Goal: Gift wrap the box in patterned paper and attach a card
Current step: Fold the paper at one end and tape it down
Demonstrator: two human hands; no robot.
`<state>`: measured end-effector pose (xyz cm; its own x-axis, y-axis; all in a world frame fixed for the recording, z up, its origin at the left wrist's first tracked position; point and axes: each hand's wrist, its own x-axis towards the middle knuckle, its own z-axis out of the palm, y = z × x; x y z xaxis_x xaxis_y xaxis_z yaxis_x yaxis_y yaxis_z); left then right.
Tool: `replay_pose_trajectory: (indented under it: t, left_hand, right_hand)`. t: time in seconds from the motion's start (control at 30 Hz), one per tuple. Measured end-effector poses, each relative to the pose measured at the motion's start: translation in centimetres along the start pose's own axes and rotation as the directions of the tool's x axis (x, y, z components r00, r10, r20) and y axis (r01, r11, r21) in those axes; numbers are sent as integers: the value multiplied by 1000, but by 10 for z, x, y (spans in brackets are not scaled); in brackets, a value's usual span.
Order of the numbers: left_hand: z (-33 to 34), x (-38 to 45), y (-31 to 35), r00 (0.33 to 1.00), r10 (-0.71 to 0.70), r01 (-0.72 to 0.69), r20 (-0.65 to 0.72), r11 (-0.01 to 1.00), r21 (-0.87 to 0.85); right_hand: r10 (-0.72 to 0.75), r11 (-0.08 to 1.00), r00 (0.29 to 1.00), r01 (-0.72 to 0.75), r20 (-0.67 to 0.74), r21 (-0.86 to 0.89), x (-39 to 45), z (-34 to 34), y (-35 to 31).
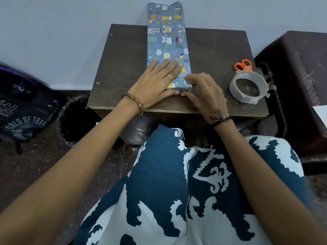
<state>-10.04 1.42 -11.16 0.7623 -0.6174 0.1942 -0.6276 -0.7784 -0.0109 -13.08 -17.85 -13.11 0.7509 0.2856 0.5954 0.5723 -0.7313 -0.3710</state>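
A dark wooden surface (123,68) stands against a pale wall, and a long box (167,43) wrapped in blue animal-print paper lies lengthwise down its middle, its far end overhanging the surface's back edge at 12 o'clock and its near end stopping short of the front edge. On the floor at 9 o'clock of the surface sits a dark backpack (23,114), and at 3 o'clock stands a dark brown stool or table (300,82). The left hand (155,82) lies flat on top of the box's near part, fingers straight and spread toward 12 o'clock, pressing the paper down, the thumb running along the near end. The right hand (203,92) is at the box's near right corner, at 4 o'clock of the left hand, its fingers curled and pinching the paper fold at the end of the box; its fingertips nearly meet the left thumb. At 3 o'clock of the hands, a roll of clear tape (248,88) lies flat on the surface, and orange-handled scissors (243,65) lie just behind it, touching it.
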Motion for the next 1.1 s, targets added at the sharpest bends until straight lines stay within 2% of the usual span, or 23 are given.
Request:
replay_pose_trajectory:
  t: [0.13,0.3,0.47,0.77,0.83,0.93,1.0,1.1]
  left_hand:
    - [-1,-26,-16,996,63,-70,-57,990,-121]
    - [14,-61,-20,970,-126,33,-209,916,-400]
    - [18,-56,-12,894,-189,12,-406,916,-402]
    - [18,-58,-7,899,-234,32,-371,879,-477]
    - [19,-58,-3,885,-268,80,-380,893,-442]
    - [17,-55,6,847,-269,158,-459,951,-266]
    - [14,-49,14,865,-171,116,-472,983,-144]
    - [13,-30,22,927,-10,35,-375,998,58]
  right_hand:
    - [-1,1000,1000,1,-5,30,0,-1,-3]
    - [7,999,1000,-6,-21,54,0,0,-3]
    - [35,997,999,-32,-36,66,-1,1,-3]
    - [80,993,996,-76,-35,85,-2,-2,-9]
    - [115,989,993,-112,-30,100,-2,-1,-9]
    - [145,979,989,-140,-22,147,-2,0,-9]
    - [155,973,988,-151,-15,174,-1,0,-9]
    - [169,964,986,-165,0,210,-1,-1,-7]
